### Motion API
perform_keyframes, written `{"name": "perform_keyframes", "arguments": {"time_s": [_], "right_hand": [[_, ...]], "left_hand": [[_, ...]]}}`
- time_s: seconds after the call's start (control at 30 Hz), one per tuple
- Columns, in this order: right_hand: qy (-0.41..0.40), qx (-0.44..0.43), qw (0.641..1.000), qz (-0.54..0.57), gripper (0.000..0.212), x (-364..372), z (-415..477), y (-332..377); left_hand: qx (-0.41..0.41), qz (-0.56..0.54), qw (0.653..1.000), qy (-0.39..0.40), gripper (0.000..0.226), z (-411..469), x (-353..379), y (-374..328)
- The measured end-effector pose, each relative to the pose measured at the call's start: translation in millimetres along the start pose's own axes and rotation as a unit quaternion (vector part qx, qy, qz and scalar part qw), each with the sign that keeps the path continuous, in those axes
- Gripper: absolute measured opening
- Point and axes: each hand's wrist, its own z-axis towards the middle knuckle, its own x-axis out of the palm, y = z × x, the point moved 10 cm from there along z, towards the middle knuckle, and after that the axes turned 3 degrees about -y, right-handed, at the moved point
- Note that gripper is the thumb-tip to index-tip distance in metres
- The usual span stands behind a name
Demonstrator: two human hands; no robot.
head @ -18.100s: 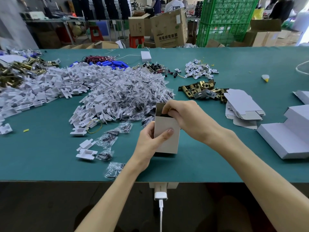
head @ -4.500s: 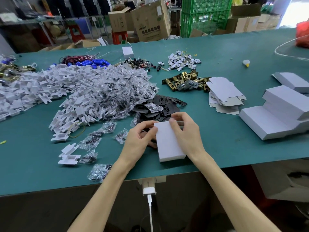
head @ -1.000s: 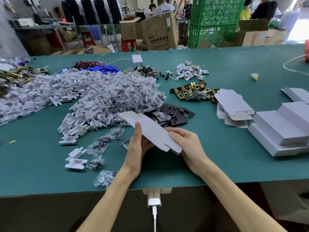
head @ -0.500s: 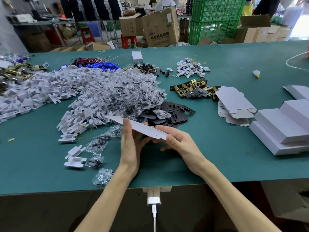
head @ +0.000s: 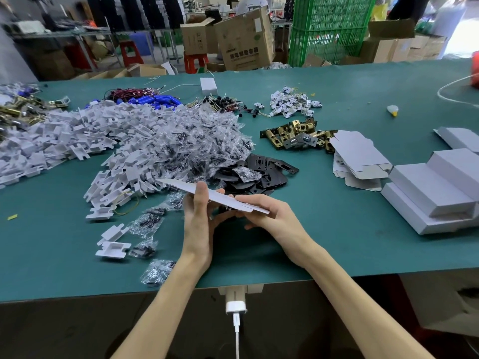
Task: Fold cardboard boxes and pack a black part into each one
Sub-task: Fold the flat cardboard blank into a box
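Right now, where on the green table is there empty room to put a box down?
The biggest bare patch lies on the near right, between the black plates and the stacked white boxes. Another lies at the near left corner, in front of the white insert pile. The far right, behind the brass latches, is mostly bare. The middle left is crowded.

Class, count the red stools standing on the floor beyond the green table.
2. The left red stool stands beyond the left half of the table; the right red stool stands in front of the brown cartons. Others may be hidden behind clutter.
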Motion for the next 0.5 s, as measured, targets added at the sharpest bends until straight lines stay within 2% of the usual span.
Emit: {"name": "perform_keyframes", "arguments": {"time_s": [0.07,0.23,0.5], "right_hand": [[-0.001,-0.007,1.000,0.000,0.029,-1,0,1],[-0.005,-0.009,0.999,0.037,0.028,-5,0,1],[-0.021,0.007,0.999,0.036,0.029,-9,1,-6]], "left_hand": [[0.001,0.013,1.000,-0.006,0.098,1,-2,1],[-0.005,0.016,1.000,0.001,0.113,0,0,0],[0.031,0.020,0.998,0.047,0.104,-6,14,-11]]}}
